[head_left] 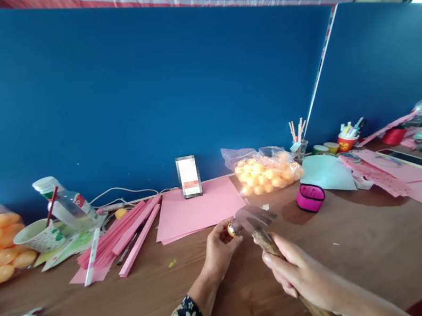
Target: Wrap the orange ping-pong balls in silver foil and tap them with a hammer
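Gold piece (230, 229) occupies left hand (217, 248); right hand (289, 266) grips hammer (264, 237).

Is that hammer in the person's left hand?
No, the right hand grips the hammer by its wooden handle, while the left hand holds a small gold object.

No readable text, bottle label (80, 200) too small, phone screen (188, 175) obscured (pixelated over)
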A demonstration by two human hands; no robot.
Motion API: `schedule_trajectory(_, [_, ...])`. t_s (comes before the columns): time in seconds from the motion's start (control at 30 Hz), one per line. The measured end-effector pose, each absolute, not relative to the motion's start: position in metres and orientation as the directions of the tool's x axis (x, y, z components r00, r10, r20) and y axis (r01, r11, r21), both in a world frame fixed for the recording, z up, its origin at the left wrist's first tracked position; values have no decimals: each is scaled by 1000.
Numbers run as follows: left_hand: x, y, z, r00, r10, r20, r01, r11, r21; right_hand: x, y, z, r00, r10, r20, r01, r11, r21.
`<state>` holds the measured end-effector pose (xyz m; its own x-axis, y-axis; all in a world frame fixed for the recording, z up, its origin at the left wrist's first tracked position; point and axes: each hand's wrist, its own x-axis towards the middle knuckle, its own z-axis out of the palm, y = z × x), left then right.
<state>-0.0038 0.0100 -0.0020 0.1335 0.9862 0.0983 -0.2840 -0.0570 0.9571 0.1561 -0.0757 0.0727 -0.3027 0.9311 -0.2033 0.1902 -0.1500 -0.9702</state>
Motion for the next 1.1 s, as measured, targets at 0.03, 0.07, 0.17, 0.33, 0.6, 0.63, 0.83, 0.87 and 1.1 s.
schedule_trajectory(0.03, [-4, 10, -1, 126, 988, 90, -290, -50, 956, 156, -76, 72, -297, 934, -200, 181, -151, -972])
schedule_trajectory(0.07, [-4, 9, -1, 123, 989, 84, -297, -45, 954, 156, -76, 72, -290, 938, -192, 171, -147, -974])
schedule_trajectory(0.17, [-4, 8, 3, 139, 988, 72, -316, -24, 948, 157, -76, 71, -280, 945, -169, 156, -129, -979])
schedule_trajectory(0.33, [-5, 7, 7, 152, 987, 47, -348, 9, 937, 155, -74, 70, -298, 938, -178, 159, -135, -978])
schedule_trajectory(0.6, [-4, 6, 9, 163, 983, 81, -317, -26, 948, 155, -75, 73, -295, 943, -154, 157, -111, -981])
schedule_trajectory(0.63, [-4, 6, 9, 175, 981, 82, -312, -24, 950, 155, -75, 73, -296, 943, -156, 161, -112, -981])
schedule_trajectory(0.83, [-4, 6, 9, 204, 972, 119, -375, -35, 926, 155, -72, 72, -304, 941, -147, 161, -101, -982])
schedule_trajectory(0.87, [-4, 6, 8, 208, 970, 122, -378, -36, 925, 154, -72, 73, -308, 940, -149, 158, -104, -982])
schedule_trajectory(1.1, [-4, 5, 9, 247, 960, 127, -374, -26, 927, 153, -70, 73, -312, 939, -148, 159, -102, -982])
